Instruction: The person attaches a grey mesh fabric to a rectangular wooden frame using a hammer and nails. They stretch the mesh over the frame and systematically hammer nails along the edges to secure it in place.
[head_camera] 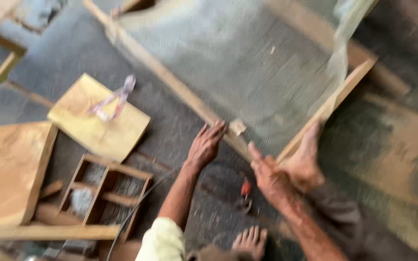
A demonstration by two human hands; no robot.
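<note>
Hands: left (204,147) flat and right (267,174) gripping mesh-covered wooden frame (170,77)

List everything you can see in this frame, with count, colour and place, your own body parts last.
Wooden frame: one, pale wood, upper centre, corner pointing toward the hands.
Mesh: one sheet, grey-green, stretched across the frame.
Flat board: one, yellowish, left of centre on the floor.
Twisted wrapper: one, pink and white, lying on the board.
Small compartment rack: one, brown wood, lower left.
Large plank: one, tan, far left.
Cable: one, black, bottom centre.
Small red object: one, on the floor between the forearms; too blurred to identify.
Bare foot: one, bottom centre.
Left hand: on the frame rail.
Right hand: at the frame corner.
</note>
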